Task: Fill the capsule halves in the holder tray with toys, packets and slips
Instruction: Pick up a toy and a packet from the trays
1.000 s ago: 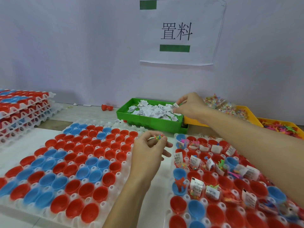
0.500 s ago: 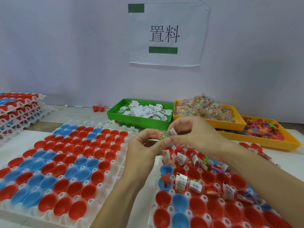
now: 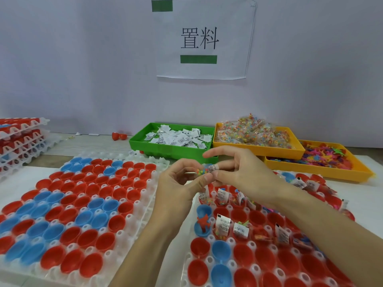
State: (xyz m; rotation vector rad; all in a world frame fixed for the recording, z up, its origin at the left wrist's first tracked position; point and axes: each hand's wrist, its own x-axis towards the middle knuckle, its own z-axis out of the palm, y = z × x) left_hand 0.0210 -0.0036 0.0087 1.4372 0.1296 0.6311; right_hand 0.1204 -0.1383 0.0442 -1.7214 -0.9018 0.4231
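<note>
The right hand [image 3: 244, 172], back from the green bin [image 3: 172, 150], now meets the left hand [image 3: 180, 183] above the tray, seemingly pressing its slip [image 3: 211, 168] against the bead packet [image 3: 202, 171].

"置料" on wall sheet [image 3: 205, 38]

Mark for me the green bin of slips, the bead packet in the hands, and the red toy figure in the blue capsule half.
green bin [image 3: 165, 153]: head view, front wall.
bead packet [image 3: 202, 171]: head view, beaded middle.
red toy figure [image 3: 203, 222]: head view, body.
</note>
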